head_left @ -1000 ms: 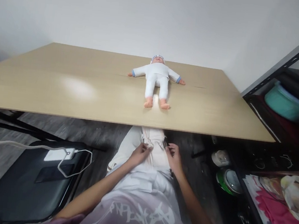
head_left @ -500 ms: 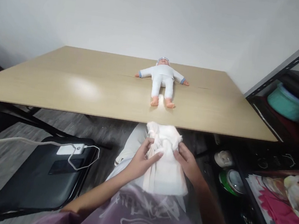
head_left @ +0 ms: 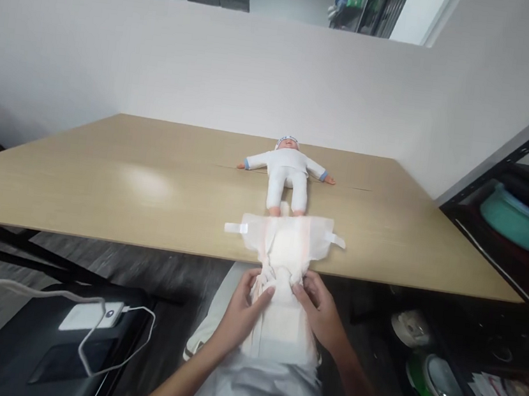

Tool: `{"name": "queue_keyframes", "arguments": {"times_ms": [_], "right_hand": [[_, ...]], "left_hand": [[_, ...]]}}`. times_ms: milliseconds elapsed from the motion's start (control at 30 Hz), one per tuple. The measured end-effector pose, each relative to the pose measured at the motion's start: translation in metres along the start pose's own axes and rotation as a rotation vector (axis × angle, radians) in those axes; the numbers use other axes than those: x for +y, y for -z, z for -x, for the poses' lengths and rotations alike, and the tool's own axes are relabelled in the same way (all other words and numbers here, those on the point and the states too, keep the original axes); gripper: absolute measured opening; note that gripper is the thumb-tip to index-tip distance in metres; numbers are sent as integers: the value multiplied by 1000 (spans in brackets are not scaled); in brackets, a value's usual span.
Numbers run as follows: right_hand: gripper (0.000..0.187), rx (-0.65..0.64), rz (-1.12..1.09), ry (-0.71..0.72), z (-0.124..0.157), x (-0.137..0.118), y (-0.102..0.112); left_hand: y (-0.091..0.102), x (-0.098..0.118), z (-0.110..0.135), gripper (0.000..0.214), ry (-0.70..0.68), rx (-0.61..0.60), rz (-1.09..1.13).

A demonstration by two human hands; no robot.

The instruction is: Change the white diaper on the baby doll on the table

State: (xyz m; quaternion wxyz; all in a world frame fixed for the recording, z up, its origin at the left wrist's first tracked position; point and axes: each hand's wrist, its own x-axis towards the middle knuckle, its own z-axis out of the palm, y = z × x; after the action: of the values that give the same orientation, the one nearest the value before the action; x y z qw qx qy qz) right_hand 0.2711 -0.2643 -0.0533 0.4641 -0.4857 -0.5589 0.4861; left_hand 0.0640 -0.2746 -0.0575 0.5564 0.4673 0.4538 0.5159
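Note:
A white disposable diaper point(head_left: 288, 242) is stretched open between my hands, its far end raised in front of the doll's feet and its side tabs spread out. The near end hangs over my lap. My left hand point(head_left: 246, 305) pinches the diaper's left edge near its middle, thumb on top. On the opposite edge, my right hand point(head_left: 321, 308) grips it the same way. Beyond it a baby doll point(head_left: 290, 169) in white clothes with blue cuffs lies on its back on the table, arms spread; its feet are partly hidden by the diaper.
The wooden table point(head_left: 171, 212) runs along a white wall. At left, a black folding chair point(head_left: 0, 345) carries a white power bank point(head_left: 90, 316) with a cable and a dark phone point(head_left: 71, 360). At right, a shelf holds a teal basin point(head_left: 524, 223).
The bunched diaper has been unfolded; its far end and tabs now spread out toward the doll. My view has tilted up, showing an opening above the wall.

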Motion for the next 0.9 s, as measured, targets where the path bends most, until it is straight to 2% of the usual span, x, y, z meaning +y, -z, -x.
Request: {"name": "queue_keyframes", "arguments": {"times_ms": [100, 233, 300, 367, 433, 500, 567, 667, 800, 900], "right_hand": [[50, -15, 82, -36, 2, 20, 5], [50, -36, 151, -53, 11, 35, 16], [48, 28, 197, -21, 15, 36, 19], [43, 154, 247, 55, 16, 32, 19], [38, 295, 299, 154, 15, 21, 15], [32, 351, 361, 254, 9, 4, 10], [30, 279, 450, 355, -2, -15, 3], [36, 65, 621, 487, -31, -34, -9], [51, -112, 853, 440, -78, -27, -20], [58, -190, 981, 393, -98, -15, -21]], "left_hand": [[1, -21, 0, 59, 94, 58, 103], [2, -38, 6, 60, 132, 122, 124], [2, -40, 9, 60, 131, 123, 106], [2, -40, 12, 60, 127, 108, 90], [0, -36, 15, 61, 116, 103, 72], [-3, -30, 18, 63, 98, 100, 35], [-5, -24, 22, 65, 64, 76, -36], [-2, -15, 25, 63, -36, 3, -200], [16, -7, 20, 60, -156, -125, -424], [38, 4, 5, 58, -285, -206, -636]]}}
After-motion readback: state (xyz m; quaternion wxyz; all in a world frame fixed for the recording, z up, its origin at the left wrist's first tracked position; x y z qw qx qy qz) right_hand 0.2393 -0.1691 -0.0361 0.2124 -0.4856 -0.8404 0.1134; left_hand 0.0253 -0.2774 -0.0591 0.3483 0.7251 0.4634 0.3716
